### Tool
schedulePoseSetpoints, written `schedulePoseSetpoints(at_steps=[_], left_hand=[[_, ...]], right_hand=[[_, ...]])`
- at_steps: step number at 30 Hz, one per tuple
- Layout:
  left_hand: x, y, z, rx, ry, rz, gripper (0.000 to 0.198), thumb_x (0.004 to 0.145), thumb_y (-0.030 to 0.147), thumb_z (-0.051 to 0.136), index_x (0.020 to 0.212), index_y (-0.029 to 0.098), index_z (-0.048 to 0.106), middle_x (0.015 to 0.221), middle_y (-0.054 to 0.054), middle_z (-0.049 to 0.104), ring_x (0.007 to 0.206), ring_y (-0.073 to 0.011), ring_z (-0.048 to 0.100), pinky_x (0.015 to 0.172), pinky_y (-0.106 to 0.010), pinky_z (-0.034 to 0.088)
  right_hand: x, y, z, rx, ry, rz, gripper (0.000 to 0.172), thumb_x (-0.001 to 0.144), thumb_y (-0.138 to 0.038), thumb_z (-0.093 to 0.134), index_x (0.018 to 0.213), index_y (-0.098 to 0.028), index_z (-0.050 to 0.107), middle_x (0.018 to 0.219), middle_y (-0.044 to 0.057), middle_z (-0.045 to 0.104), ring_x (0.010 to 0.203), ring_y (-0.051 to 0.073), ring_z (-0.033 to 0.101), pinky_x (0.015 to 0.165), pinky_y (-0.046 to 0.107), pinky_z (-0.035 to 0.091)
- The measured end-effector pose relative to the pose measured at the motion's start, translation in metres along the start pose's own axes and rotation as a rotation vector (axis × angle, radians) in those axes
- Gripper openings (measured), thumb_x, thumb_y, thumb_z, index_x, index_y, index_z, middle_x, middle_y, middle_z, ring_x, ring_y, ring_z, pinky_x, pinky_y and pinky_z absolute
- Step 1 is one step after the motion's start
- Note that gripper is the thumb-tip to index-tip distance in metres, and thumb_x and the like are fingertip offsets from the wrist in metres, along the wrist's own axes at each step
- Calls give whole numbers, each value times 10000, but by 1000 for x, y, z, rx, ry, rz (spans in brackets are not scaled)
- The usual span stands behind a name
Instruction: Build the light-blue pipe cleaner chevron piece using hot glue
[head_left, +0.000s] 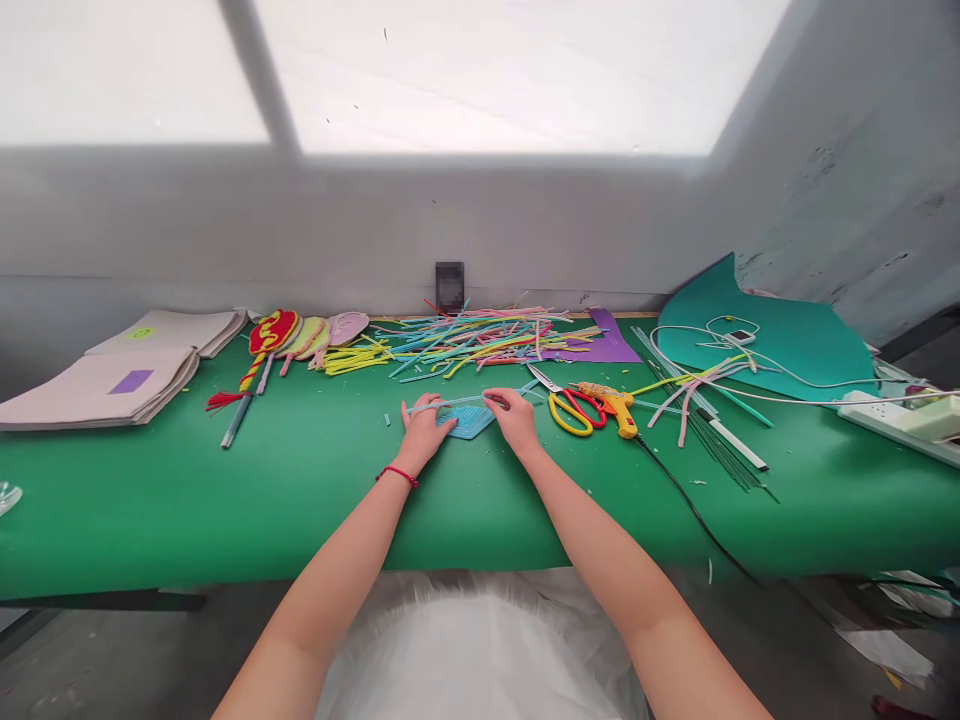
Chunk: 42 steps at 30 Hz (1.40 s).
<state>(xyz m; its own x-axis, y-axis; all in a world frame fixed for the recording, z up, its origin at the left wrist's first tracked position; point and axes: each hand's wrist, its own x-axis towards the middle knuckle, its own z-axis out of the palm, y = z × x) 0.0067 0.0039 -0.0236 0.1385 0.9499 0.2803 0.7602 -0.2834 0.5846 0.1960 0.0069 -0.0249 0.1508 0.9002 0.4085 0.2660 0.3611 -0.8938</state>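
Note:
A flat light-blue piece (471,424), built up of pipe cleaners in nested angular rows, lies on the green table between my hands. Across its far edge runs a loose light-blue pipe cleaner (466,401). My left hand (424,438), with a red cord at the wrist, grips the pipe cleaner's left part, its thumb resting at the flat piece's left edge. Thumb and fingers of my right hand (514,416) pinch the same pipe cleaner farther right. Just right of that hand are scissors (574,411) with yellow and red handles and a yellow glue gun (619,409).
Behind my hands spreads a heap of coloured pipe cleaners (480,338). Finished fan-shaped pieces (274,333) and an open thick book (75,385) lie left. To the right are green wires (724,452), teal sheet (772,340), a white cable and a power strip (892,422).

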Motion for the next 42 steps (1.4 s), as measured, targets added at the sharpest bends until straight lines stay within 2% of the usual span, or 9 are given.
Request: schedulePoseSetpoints(at_steps=[2,5,7,9,14,24,31,38,42], left_hand=[[0,6,-3,-103,43,30,306,819,335,606,1108,237,621,1290,-86,586,1319,-264,421,1153,-555,65],[1,13,-6,-422,54,35,381,846,409,563,1168,214,614,1259,-91,619,1228,-241,521,1104,-445,310],[2,13,-7,-661,13,-32,416,844,476,545,1116,180,649,1163,-109,671,1095,-247,613,1000,-408,438],[4,11,-6,-829,-2,-125,463,807,539,571,1028,148,683,1051,-119,709,968,-252,665,934,-408,488],[8,8,-4,-927,40,-243,527,696,615,659,890,127,710,909,-119,724,859,-240,679,865,-396,520],[5,11,-11,-860,71,-241,499,671,604,681,834,134,723,741,-81,695,692,-181,634,699,-310,502],[6,13,-10,-851,57,-233,506,665,612,681,831,135,722,729,-76,693,677,-178,631,676,-301,497],[7,11,-9,-873,48,-236,504,674,619,676,807,134,707,736,-89,703,662,-178,639,678,-311,510],[6,9,-9,-972,45,-324,479,676,571,705,860,129,686,817,-111,724,731,-199,675,716,-331,526]], right_hand=[[0,-2,-1,-20,6,-28,179,783,-343,597,841,-210,703,914,62,688,866,202,656,814,357,549],[0,-3,-2,-42,-5,-54,169,795,-341,583,812,-219,700,890,56,674,852,197,641,784,351,551],[-1,-3,-2,-44,-25,-67,167,801,-335,578,810,-221,699,888,53,665,837,191,635,779,349,551],[-1,-3,-1,-43,-45,-80,163,802,-327,578,809,-217,699,891,54,655,830,187,631,781,348,552],[-1,-2,0,-69,-93,-132,147,805,-301,579,839,-216,694,913,54,623,811,173,628,807,348,548],[-2,0,-2,-195,-169,-142,168,813,-229,530,880,-221,685,943,51,610,839,173,609,730,320,529],[1,5,-2,-191,-163,-136,155,820,-274,552,869,-217,687,933,53,601,840,172,604,725,314,523],[-3,3,-2,-241,-187,-120,158,821,-273,561,861,-212,702,887,50,605,751,167,601,652,307,497],[-1,0,-2,-245,-159,-154,244,824,-203,505,978,-225,693,1093,85,605,880,185,609,691,314,517]])
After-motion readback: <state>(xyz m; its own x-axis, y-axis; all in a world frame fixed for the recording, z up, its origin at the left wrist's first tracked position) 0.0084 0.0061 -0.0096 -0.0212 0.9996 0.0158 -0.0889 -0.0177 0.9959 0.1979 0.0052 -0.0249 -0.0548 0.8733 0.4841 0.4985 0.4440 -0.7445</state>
